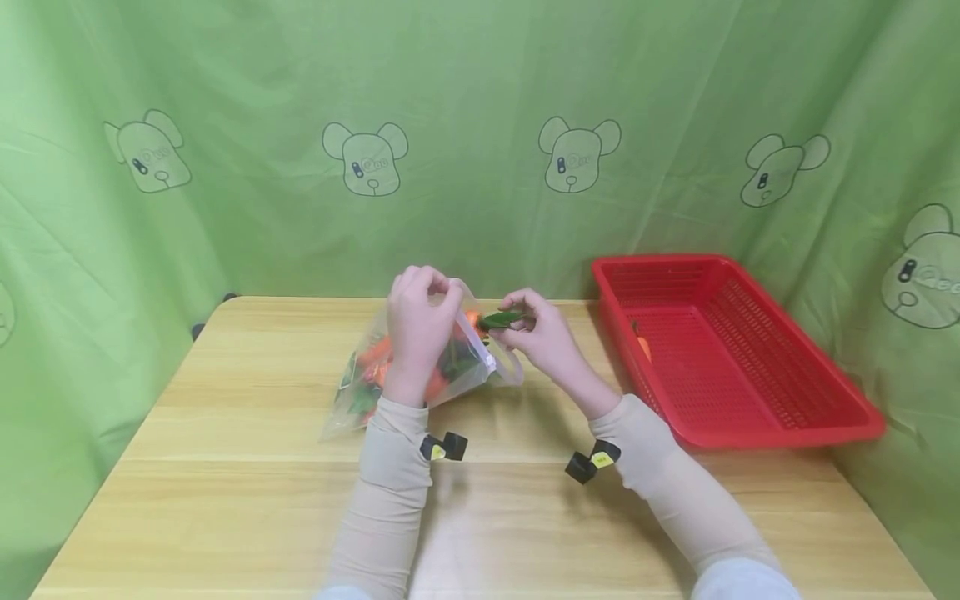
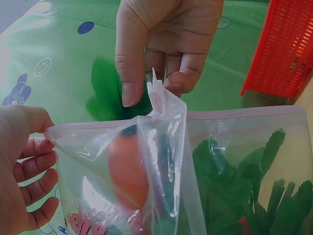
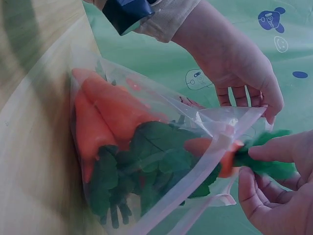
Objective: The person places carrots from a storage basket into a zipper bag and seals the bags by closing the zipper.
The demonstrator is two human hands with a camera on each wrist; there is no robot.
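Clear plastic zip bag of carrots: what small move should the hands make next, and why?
Probably the right hand should draw the orange carrot with green leaves fully out of the clear plastic zip bag. It pinches the leaves, while the carrot's body sits in the bag's mouth, which the left hand holds open. The red plastic basket beside it already holds one carrot.

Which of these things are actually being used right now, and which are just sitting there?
In use:
left hand holding the plastic bag open
right hand pulling a carrot out by its green top

Lying about:
red basket with one carrot
table
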